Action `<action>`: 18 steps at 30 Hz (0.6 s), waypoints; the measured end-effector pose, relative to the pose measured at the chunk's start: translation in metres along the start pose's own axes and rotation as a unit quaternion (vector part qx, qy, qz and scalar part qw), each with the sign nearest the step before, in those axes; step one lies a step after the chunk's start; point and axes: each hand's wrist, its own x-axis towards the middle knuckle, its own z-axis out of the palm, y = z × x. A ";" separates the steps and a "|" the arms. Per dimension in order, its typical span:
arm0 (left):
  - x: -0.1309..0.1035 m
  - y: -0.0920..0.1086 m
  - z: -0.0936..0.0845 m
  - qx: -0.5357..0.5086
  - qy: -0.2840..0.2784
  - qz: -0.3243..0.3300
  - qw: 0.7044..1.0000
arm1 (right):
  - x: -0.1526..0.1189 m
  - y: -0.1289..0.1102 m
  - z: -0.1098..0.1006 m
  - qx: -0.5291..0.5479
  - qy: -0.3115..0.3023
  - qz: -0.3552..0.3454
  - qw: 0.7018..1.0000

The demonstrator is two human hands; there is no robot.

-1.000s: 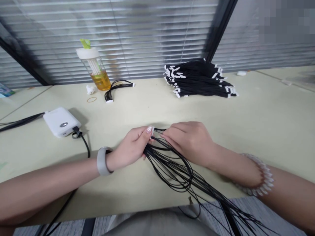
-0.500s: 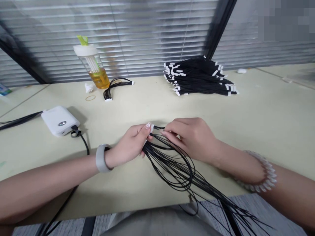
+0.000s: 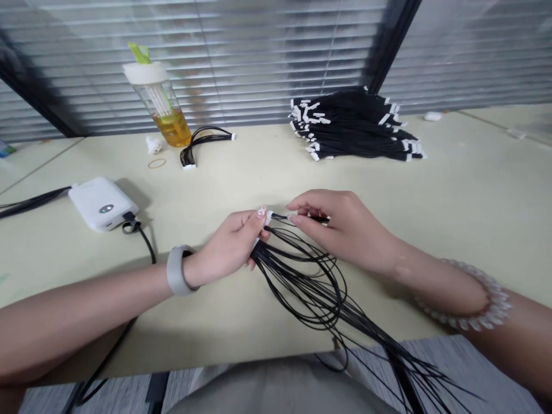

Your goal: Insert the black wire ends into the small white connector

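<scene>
Head view. Left hand (image 3: pixel 230 244), one: clamped on white connectors (image 3: pixel 269 217) heading a black wire bundle (image 3: pixel 297 273), which trails over the table (image 3: pixel 241 184) edge. Right hand (image 3: pixel 360 230), one: thumb and fingertips together on thin black wires (image 3: pixel 280 217) just beside the connectors. Behind: piled black cable harnesses (image 3: pixel 353 129), white-ended; one infuser bottle (image 3: pixel 160 100). At left: white power bank (image 3: pixel 101 202), cable (image 3: pixel 148 244) plugged in.

Thin black wires (image 3: pixel 297 283) — white connectors (image 3: pixel 269 218) at gathered end, strands looped midway — loose tails trailing past counter's (image 3: pixel 207 333) near edge.
</scene>
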 end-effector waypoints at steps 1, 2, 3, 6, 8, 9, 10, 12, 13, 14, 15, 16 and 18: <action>0.000 0.000 0.000 -0.002 0.003 -0.002 1.000 | 0.000 0.000 0.000 0.003 0.001 0.002 1.000; 0.001 0.000 0.000 -0.003 0.004 -0.004 1.000 | 0.000 0.001 0.000 0.003 0.002 0.000 1.000; 0.001 0.000 0.000 -0.004 0.005 -0.004 1.000 | 0.000 0.001 0.000 0.002 0.001 -0.004 1.000; 0.001 0.002 0.000 -0.008 0.003 -0.009 1.000 | 0.000 0.002 0.000 -0.008 -0.002 -0.018 1.000; 0.001 0.003 0.001 -0.011 0.004 -0.014 1.000 | 0.000 0.003 0.001 -0.024 -0.004 -0.033 0.999; 0.001 0.004 0.001 -0.012 0.003 -0.015 1.000 | 0.000 0.004 0.002 -0.035 -0.004 -0.039 0.999; 0.001 0.004 0.001 -0.010 0.000 -0.016 1.000 | 0.000 0.004 0.003 -0.048 0.000 -0.045 0.998; 0.001 0.005 0.001 -0.003 -0.004 -0.018 1.000 | 0.000 0.005 0.005 -0.087 0.014 -0.066 0.994; 0.001 0.005 0.001 0.001 -0.006 -0.020 1.000 | 0.000 0.006 0.006 -0.114 0.022 -0.081 0.990; 0.001 0.006 0.001 0.005 -0.007 -0.023 1.000 | -0.001 0.006 0.007 -0.145 0.029 -0.099 0.984; 0.001 0.007 0.001 0.008 -0.008 -0.025 1.000 | -0.001 0.007 0.008 -0.178 0.034 -0.119 0.976; 0.001 0.007 0.002 0.010 -0.011 -0.026 1.000 | -0.001 0.008 0.010 -0.211 0.040 -0.139 0.967; 0.001 0.009 0.002 0.018 -0.014 -0.027 0.999 | -0.001 0.009 0.011 -0.269 0.053 -0.176 0.945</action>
